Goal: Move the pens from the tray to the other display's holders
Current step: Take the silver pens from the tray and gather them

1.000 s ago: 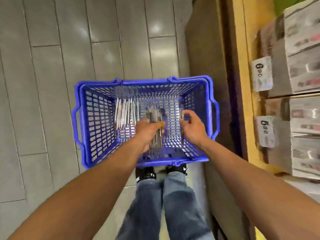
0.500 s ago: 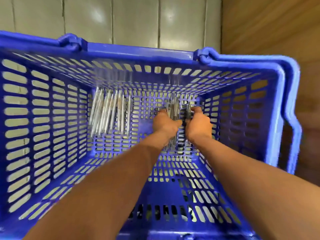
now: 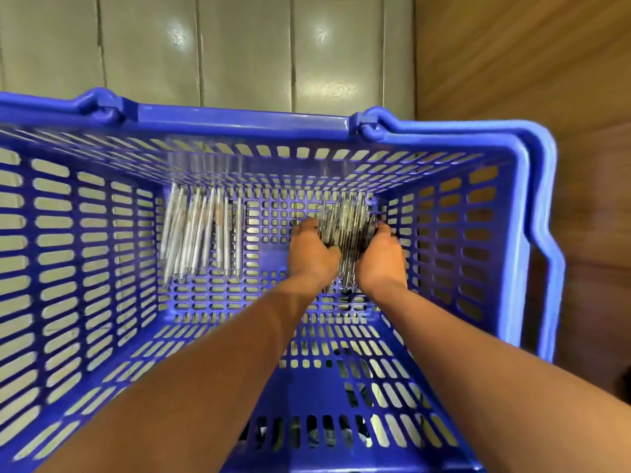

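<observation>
Reaching into the blue basket [image 3: 239, 122], left hand [image 3: 312, 256] and right hand [image 3: 380, 259] cup a pen bundle [image 3: 348, 230], fingers curled round it; another pen pile [image 3: 201, 233] lies well apart.

I have both bare forearms stretched forward and down, converging toward the middle right of the view, wrists close together. My left hand [image 3: 312, 252] is cupped with its back up, fingers curled around the left side of a bundle of pens [image 3: 348, 233]. My right hand [image 3: 380, 256] mirrors it on the right side, fingers curled in at the far end, so the two hands grip the bundle between them.
</observation>
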The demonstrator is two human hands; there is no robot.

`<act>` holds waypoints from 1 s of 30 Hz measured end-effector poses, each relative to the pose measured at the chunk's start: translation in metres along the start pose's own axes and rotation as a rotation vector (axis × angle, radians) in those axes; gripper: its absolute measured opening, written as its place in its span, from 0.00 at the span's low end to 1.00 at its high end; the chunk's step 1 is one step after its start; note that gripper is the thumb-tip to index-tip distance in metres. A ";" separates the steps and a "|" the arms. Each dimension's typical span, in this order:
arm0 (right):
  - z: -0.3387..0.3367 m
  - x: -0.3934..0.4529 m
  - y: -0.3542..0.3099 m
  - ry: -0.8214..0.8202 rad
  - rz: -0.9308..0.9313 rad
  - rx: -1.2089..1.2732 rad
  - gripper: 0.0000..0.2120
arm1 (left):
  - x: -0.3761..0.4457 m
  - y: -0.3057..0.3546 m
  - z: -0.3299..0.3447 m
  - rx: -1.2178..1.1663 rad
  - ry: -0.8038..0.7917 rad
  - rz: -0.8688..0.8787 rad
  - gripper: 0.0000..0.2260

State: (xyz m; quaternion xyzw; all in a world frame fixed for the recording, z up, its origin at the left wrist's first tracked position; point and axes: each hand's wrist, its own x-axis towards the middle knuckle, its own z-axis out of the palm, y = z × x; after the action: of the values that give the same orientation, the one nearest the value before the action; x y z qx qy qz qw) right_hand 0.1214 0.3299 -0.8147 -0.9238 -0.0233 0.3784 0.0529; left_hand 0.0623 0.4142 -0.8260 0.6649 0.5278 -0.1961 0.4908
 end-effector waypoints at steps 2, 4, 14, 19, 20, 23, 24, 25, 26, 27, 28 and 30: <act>-0.002 -0.003 0.000 0.000 -0.015 0.033 0.30 | -0.003 -0.001 -0.005 -0.013 0.000 -0.014 0.26; -0.006 -0.007 0.001 -0.035 -0.033 0.086 0.28 | -0.006 0.001 -0.009 -0.018 -0.013 -0.021 0.25; -0.056 -0.046 0.011 -0.240 0.070 0.601 0.21 | -0.066 0.020 -0.061 -0.210 -0.125 -0.050 0.12; -0.114 -0.101 0.006 -0.307 0.239 1.017 0.18 | -0.132 0.055 -0.107 -0.217 -0.122 -0.045 0.11; -0.128 -0.116 0.004 -0.314 0.239 1.062 0.19 | -0.149 0.063 -0.118 -0.251 -0.129 -0.056 0.11; -0.177 -0.166 0.000 -0.335 0.253 1.182 0.21 | -0.206 0.092 -0.150 -0.335 -0.139 -0.069 0.11; -0.196 -0.185 -0.001 -0.333 0.259 1.219 0.21 | -0.227 0.102 -0.162 -0.374 -0.149 -0.072 0.12; -0.215 -0.206 0.000 -0.326 0.263 1.254 0.21 | -0.249 0.113 -0.173 -0.421 -0.160 -0.082 0.12; -0.234 -0.226 0.000 -0.317 0.265 1.286 0.20 | -0.272 0.124 -0.185 -0.466 -0.172 -0.090 0.12; -0.254 -0.248 0.001 -0.308 0.264 1.313 0.20 | -0.295 0.136 -0.197 -0.497 -0.184 -0.091 0.12; -0.272 -0.269 0.003 -0.301 0.263 1.344 0.19 | -0.317 0.149 -0.208 -0.511 -0.202 -0.084 0.12; -0.307 -0.307 0.010 -0.286 0.262 1.416 0.17 | -0.359 0.175 -0.226 -0.501 -0.259 -0.060 0.11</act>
State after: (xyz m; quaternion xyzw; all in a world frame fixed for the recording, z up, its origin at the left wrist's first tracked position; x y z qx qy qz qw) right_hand 0.1184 0.2697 -0.3846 -0.6050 0.3310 0.4228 0.5879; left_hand 0.0296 0.4323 -0.3684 0.4764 0.5124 -0.1574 0.6969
